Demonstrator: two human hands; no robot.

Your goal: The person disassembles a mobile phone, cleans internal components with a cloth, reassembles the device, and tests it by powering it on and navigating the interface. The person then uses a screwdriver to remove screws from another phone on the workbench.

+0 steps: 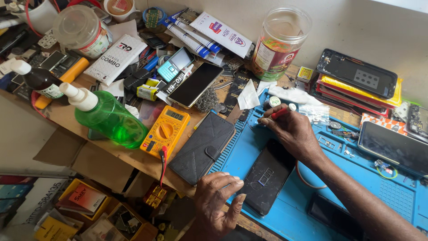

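Note:
A black phone (266, 176) lies back up on the blue work mat (312, 196). My left hand (217, 201) rests at the mat's near edge, fingertips touching the phone's lower left side. My right hand (292, 130) hovers above the phone's top end and pinches a small red-handled tool (282, 112), its tip pointing left over the mat. A black folding phone case (203, 147) lies just left of the phone, partly on the mat.
A yellow multimeter (165, 130) and a green spray bottle (107, 117) stand at left. Another phone (195, 85) lies face up behind them. A clear plastic jar (278, 42) stands at the back. Stacked phones (356, 80) and a dark screen (394, 148) sit at right.

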